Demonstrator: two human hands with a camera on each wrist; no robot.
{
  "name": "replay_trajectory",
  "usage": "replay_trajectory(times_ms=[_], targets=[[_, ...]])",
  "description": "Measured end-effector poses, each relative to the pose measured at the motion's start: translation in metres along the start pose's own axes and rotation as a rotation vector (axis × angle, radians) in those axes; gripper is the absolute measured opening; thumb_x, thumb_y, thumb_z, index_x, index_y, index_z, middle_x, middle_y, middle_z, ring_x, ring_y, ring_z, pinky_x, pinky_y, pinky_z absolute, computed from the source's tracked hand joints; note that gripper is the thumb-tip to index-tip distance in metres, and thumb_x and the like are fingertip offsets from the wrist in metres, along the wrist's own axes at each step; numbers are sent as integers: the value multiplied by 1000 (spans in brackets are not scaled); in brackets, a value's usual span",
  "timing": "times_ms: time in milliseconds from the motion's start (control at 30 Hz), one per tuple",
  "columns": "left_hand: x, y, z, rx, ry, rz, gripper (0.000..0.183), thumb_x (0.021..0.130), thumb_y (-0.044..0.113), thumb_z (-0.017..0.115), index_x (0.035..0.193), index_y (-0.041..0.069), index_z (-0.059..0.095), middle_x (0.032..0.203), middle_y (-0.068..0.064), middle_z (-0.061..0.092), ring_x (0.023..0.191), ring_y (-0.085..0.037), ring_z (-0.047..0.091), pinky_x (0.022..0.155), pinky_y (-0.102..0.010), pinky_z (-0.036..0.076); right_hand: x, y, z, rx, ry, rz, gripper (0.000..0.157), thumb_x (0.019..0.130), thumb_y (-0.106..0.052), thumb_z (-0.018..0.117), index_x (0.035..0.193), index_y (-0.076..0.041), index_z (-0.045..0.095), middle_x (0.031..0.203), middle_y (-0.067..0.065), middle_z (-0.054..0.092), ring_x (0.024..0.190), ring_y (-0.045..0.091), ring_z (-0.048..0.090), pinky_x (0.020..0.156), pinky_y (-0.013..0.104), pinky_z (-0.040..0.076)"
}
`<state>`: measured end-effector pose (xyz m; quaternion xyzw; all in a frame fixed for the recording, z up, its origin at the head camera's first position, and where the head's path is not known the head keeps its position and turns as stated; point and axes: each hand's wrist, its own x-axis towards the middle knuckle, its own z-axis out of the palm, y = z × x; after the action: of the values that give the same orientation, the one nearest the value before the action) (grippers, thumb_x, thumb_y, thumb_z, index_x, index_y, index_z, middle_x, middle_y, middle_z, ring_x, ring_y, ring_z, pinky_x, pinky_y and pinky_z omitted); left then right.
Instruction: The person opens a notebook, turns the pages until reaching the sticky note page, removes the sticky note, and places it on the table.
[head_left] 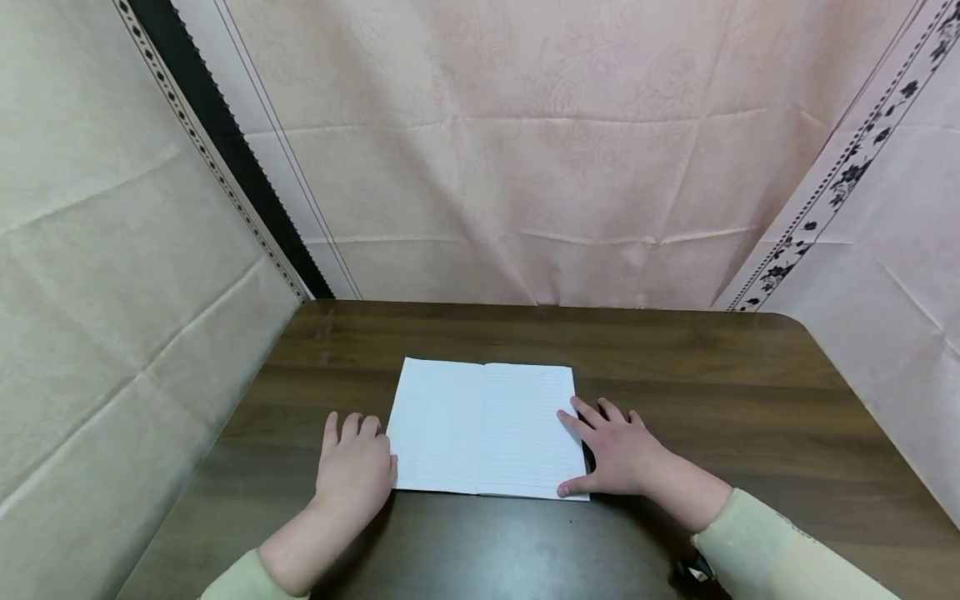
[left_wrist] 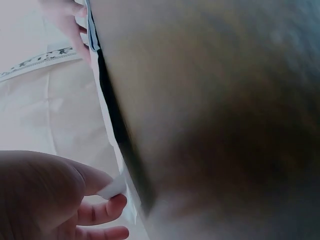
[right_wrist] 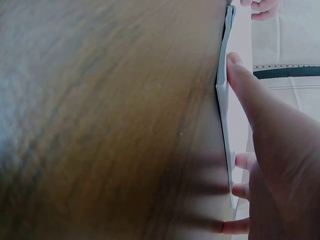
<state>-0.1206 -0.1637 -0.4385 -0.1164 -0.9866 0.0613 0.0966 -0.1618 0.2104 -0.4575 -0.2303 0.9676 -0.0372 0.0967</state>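
A lined notebook [head_left: 527, 433] lies open on the table, with blank pages showing on both sides of its fold. Beside its left edge is my left hand [head_left: 352, 471]; the fingers point forward over the table and the thumb meets the notebook's edge. A pale shape at that thumb's tip in the left wrist view cannot be told apart as nail or paper. My right hand [head_left: 622, 454] spreads over the right edge, its thumb resting on the lower right corner of the page. In the right wrist view, the notebook's cover edge [right_wrist: 223, 85] rises slightly off the wood.
The brown wooden table [head_left: 480, 554] extends around the notebook. Pale cloth hangs behind the table [head_left: 525, 183], at the left [head_left: 112, 333] and at the right [head_left: 900, 275]. A dark object [head_left: 697, 571] shows beneath the right sleeve.
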Motion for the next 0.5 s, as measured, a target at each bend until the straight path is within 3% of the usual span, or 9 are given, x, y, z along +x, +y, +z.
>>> replay_trajectory(times_ms=[267,500], targets=[[3,1,2,47,-139,11,19,86,27,72,76,11,71,114,-15,60,120,-40,46,110,-63,22,0,0,-1,6,-11,6,113,67,-90,56,156,-25,33,162,8,25,142,46,28,100,74,29],[5,0,-1,88,-151,21,24,85,32,75,79,10,72,111,-15,62,117,-41,49,109,-63,25,0,1,0,6,0,-2,114,67,-92,53,156,-24,33,162,8,26,141,46,28,99,75,29]])
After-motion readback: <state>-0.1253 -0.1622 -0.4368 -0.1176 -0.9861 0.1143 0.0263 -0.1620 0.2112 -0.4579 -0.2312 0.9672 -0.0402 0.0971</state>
